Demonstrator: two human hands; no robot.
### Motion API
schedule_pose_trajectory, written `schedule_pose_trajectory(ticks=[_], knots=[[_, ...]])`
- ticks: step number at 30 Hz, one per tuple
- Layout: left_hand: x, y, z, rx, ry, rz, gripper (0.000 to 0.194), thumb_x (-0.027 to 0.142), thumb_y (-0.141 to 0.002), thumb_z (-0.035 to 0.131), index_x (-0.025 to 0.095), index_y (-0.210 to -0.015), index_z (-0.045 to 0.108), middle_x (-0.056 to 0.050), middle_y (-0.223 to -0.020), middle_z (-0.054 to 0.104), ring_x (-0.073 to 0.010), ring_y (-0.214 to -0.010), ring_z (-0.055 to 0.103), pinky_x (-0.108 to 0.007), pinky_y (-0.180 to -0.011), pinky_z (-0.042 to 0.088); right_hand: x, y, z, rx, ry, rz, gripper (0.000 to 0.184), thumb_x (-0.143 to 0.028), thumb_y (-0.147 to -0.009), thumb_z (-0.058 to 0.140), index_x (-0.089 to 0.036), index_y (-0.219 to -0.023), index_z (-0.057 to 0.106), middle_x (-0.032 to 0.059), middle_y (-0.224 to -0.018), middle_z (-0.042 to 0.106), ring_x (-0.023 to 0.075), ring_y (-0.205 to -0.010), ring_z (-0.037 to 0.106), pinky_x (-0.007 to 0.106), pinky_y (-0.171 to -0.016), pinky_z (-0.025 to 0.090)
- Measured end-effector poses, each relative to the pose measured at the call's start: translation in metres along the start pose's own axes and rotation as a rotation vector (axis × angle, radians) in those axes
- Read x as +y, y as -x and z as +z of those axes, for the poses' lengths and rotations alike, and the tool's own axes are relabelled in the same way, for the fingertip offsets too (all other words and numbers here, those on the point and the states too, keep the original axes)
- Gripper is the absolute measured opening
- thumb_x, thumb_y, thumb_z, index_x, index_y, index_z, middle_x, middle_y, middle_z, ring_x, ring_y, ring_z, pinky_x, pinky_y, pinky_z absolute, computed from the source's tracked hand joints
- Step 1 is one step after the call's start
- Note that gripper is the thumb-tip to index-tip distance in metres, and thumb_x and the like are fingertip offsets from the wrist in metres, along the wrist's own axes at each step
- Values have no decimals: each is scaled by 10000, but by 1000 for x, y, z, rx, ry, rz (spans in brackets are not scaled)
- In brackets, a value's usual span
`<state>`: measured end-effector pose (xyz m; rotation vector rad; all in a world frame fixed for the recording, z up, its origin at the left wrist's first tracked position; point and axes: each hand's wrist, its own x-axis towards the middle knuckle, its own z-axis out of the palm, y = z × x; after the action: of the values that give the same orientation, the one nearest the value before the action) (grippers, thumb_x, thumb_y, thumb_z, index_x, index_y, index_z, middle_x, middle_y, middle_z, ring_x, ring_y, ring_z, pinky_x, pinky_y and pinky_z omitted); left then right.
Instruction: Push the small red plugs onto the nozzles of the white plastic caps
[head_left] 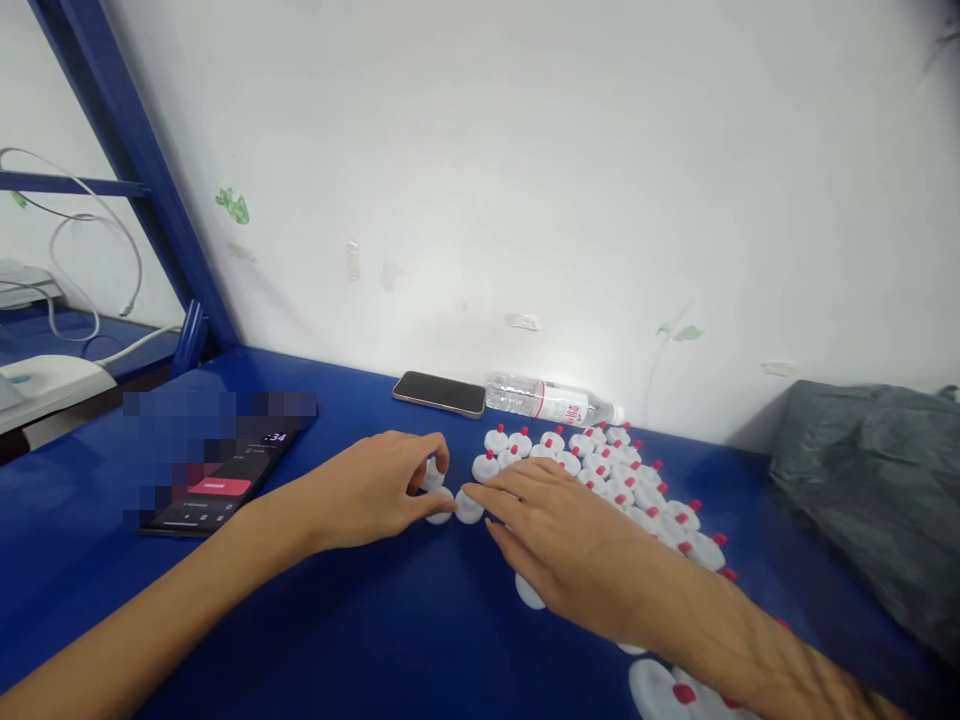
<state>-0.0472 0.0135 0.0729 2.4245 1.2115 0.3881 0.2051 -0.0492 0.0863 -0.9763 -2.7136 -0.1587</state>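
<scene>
Both hands [480, 510] among white discs [469, 505] (red-tabbed ones alongside)

1. The left hand [382, 485] and right hand [570, 530] were left bare, with slim fingers.
2. The left forearm [225, 575] was left uncovered, narrowed toward the wrist.
3. The right forearm [735, 630] was likewise uncovered, marked by fine dark lines.

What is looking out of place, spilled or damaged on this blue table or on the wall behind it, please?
The wall looks worn, with scattered whitish scraps or marks. The plastic bottle lies on its side, but it is capped and no spill shows. The white discs overlap unevenly.
</scene>
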Motion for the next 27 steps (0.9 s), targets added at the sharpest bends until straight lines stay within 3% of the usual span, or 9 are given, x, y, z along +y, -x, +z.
schedule_pose_trajectory(ticks=[4,9,11,14,17,21,24,27], knots=[[-17,-10,15,65,23,16,200,452,-1013,644,260,-1013,704,37,-783,671,-191,-697,622,-310,-641,406,1,1,3,28,6,-27,290,-152,-1044,593,-174,-1316,690,85,-1119,845,257,-1030,795,458,-983,665],[-24,-14,25,150,5,-5,215,432,-1072,569,260,-1147,673,18,-870,701,-209,-782,645,-325,-731,444,1,2,8,18,8,-38,472,-142,-1037,568,-180,-1507,569,74,-1217,841,239,-1126,784,478,-1104,612],[-20,-12,22,199,-7,-23,257,470,-1110,507,264,-1152,656,14,-867,699,-216,-775,639,-333,-716,424,1,1,5,34,13,11,419,-137,-1034,573,-223,-1441,625,49,-1203,839,239,-1126,778,497,-1101,597],[-9,-7,15,277,-22,-6,281,454,-1131,441,266,-1078,643,17,-842,686,-205,-731,612,-336,-694,401,5,-1,-2,93,70,103,232,-144,-1044,574,-238,-1184,734,36,-1075,833,243,-1027,767,482,-1005,599],[0,-1,15,235,-34,105,239,495,-1070,579,268,-1040,650,39,-798,653,-185,-670,576,-324,-663,383,10,-2,-5,95,144,148,170,-170,-1054,591,-233,-1025,746,33,-971,816,235,-918,742,448,-904,585],[4,0,30,118,-76,173,175,425,-1015,688,304,-1139,669,69,-750,618,-176,-626,564,-311,-623,348,14,-1,-2,97,162,147,151,-124,-1004,663,-237,-1031,759,17,-981,823,223,-910,744,420,-887,567],[2,-4,42,155,-80,133,181,324,-1056,576,325,-1213,667,63,-745,630,-180,-612,570,-309,-615,344,16,-1,2,120,176,184,165,-119,-985,682,-227,-1065,777,20,-974,838,235,-924,777,428,-910,579],[0,-7,45,217,-72,108,252,321,-1073,509,313,-1286,645,50,-760,656,-182,-601,580,-309,-612,360,21,-1,6,105,215,245,102,-137,-962,739,-223,-970,792,12,-862,840,236,-831,794,417,-866,592]])
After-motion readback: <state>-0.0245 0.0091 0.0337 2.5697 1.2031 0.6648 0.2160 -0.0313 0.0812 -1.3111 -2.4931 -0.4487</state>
